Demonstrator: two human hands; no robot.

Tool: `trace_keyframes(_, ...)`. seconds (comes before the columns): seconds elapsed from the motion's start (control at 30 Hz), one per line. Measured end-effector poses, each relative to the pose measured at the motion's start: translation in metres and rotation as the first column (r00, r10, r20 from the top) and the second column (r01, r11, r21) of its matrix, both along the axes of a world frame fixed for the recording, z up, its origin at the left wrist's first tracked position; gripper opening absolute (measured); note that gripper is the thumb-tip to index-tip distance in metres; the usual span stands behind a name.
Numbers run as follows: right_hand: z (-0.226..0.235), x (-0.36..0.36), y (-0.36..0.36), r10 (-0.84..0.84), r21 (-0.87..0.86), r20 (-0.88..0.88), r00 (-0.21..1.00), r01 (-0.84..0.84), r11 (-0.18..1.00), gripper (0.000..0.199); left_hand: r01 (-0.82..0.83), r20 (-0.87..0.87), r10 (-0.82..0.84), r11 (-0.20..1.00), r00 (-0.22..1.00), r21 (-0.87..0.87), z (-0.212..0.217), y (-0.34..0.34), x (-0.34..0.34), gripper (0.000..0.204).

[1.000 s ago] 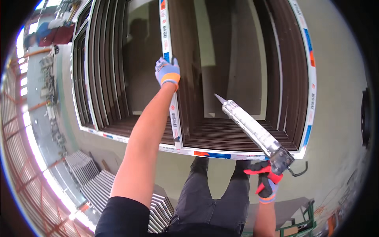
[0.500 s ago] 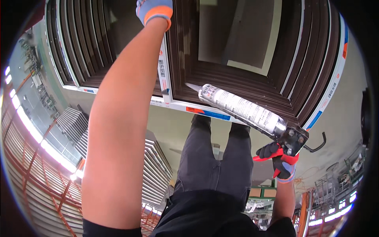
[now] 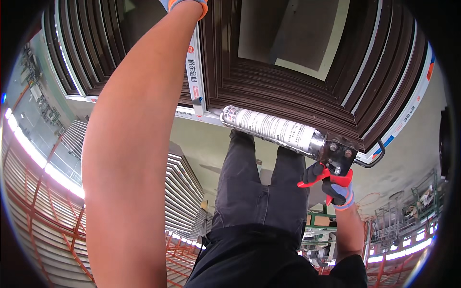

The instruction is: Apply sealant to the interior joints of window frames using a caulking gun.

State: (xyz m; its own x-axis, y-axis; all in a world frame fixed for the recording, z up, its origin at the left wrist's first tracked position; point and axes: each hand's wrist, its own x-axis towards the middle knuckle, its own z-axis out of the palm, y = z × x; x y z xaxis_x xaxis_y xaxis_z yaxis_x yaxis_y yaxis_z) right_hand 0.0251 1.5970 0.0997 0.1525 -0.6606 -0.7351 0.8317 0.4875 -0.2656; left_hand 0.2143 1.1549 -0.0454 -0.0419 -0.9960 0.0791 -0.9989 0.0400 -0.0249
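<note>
My right hand, in a black, red and blue glove, is closed round the red handle of a caulking gun. A white printed sealant cartridge lies in the gun, pointing left. Its nozzle tip is near the corner where a white-taped upright bar meets the lower edge of a dark brown window frame; whether it touches cannot be told. My left arm reaches far forward over the frame. Of my left hand only the blue and orange glove cuff shows at the top edge; the fingers are out of view.
Several dark brown nested frame profiles stand at the right, with glass-like panels inside. Stacked metal profiles lie on the floor left of my legs. Green racks and orange-red railings are farther off.
The caulking gun and my right hand have moved left and a little up, bringing the nozzle toward the white-taped bar. My left hand has slid up, mostly out of the picture.
</note>
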Motion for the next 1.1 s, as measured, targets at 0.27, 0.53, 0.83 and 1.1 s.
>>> trace_keyframes(0.27, -0.010, -0.006, -0.014, 0.065, -0.046, 0.031, 0.997, -0.063, 0.997, 0.049, -0.029, 0.006, 0.029, 0.999, 1.000, 0.040, 0.002, 0.000, -0.003, 0.050)
trace_keyframes(0.53, -0.015, -0.007, -0.014, 0.150, -0.053, 0.037, 0.988, -0.148, 0.988, 0.044, -0.018, 0.035, 0.018, 1.000, 0.999, 0.001, -0.001, -0.002, -0.001, 0.052)
trace_keyframes(0.83, -0.015, -0.011, -0.009, 0.103, -0.011, 0.067, 0.992, -0.102, 0.995, 0.063, -0.014, 0.022, 0.014, 1.000, 1.000, 0.002, -0.004, -0.003, 0.001, 0.053)
trace_keyframes(1.1, -0.003, -0.002, -0.022, 0.119, 0.051, -0.032, 0.992, -0.117, 0.992, 0.040, -0.007, 0.024, 0.008, 1.000, 1.000, -0.018, -0.004, -0.001, 0.001, 0.055)
